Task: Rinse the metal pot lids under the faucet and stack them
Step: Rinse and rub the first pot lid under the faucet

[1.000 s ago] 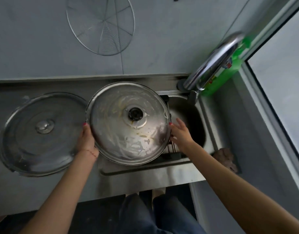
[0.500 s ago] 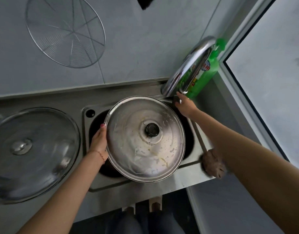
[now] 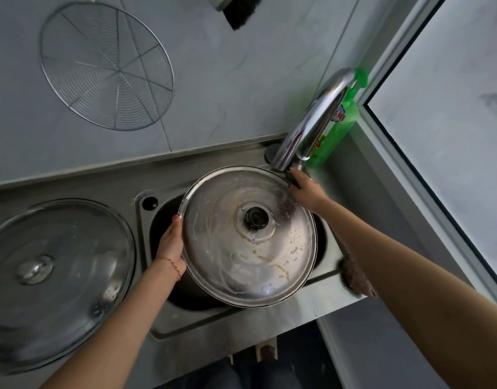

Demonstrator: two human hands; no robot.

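Note:
A round metal pot lid (image 3: pixel 250 242) with a black knob and streaks of food residue hangs over the sink (image 3: pixel 323 296). My left hand (image 3: pixel 171 245) grips its left rim. My right hand (image 3: pixel 304 189) reaches past the lid's upper right edge and closes on the handle at the foot of the chrome faucet (image 3: pixel 314 119). A larger metal lid (image 3: pixel 53 276) lies flat on the steel counter to the left of the sink. No water stream is visible.
A green dish soap bottle (image 3: pixel 340 127) stands behind the faucet by the window frame. A brown scrubber (image 3: pixel 354 276) sits on the sink's right edge. A wire mesh strainer (image 3: pixel 106 66) hangs on the tiled wall, a dark brush (image 3: pixel 238 9) above.
The lid moved right, off the counter lid's edge and over the sink. My right hand let go of its right rim and reached up to the faucet handle. My left hand still holds the rim.

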